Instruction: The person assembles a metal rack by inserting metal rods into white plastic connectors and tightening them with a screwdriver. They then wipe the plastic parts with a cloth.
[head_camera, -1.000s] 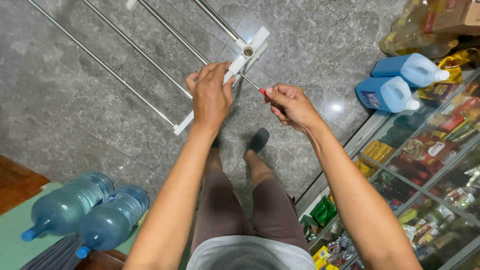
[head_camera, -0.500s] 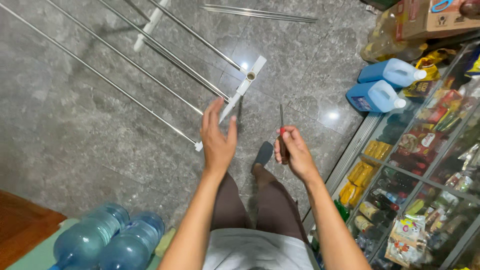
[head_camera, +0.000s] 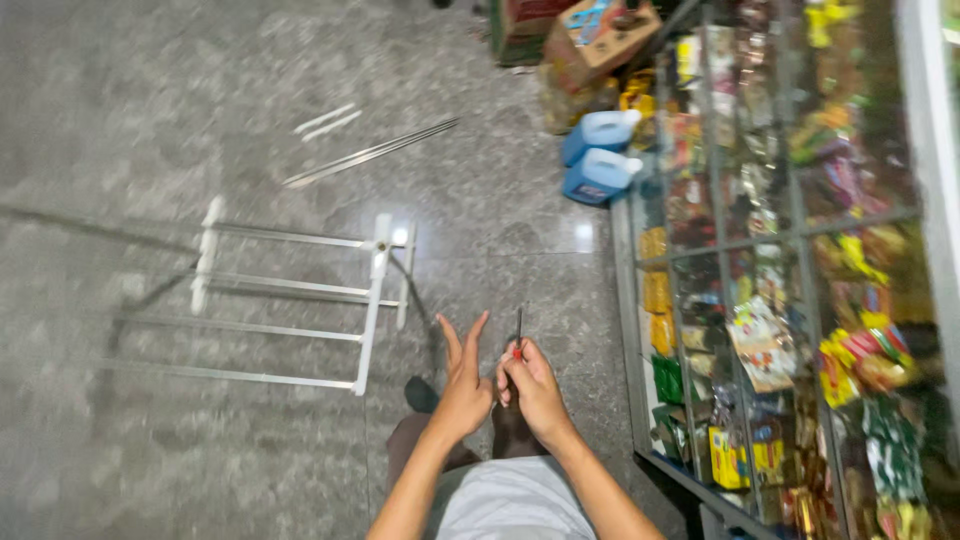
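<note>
My right hand (head_camera: 532, 385) grips a small red-handled screwdriver (head_camera: 517, 341) with its thin shaft pointing up. My left hand (head_camera: 463, 375) is beside it, fingers spread and empty, almost touching the right hand. A metal rack (head_camera: 300, 300) of several thin rods joined by white plastic bars lies flat on the grey stone floor, to the left of both hands and apart from them.
Loose metal rods (head_camera: 372, 152) and short white pieces (head_camera: 327, 121) lie further off on the floor. Two blue jugs (head_camera: 600, 160) stand by a glass display case (head_camera: 800, 300) full of packaged goods on the right. Cardboard boxes (head_camera: 600, 35) sit at the top.
My left hand has let go of the rack's white bar and drawn back next to the right hand. The rack now lies on the floor, further left; the view has swung right.
</note>
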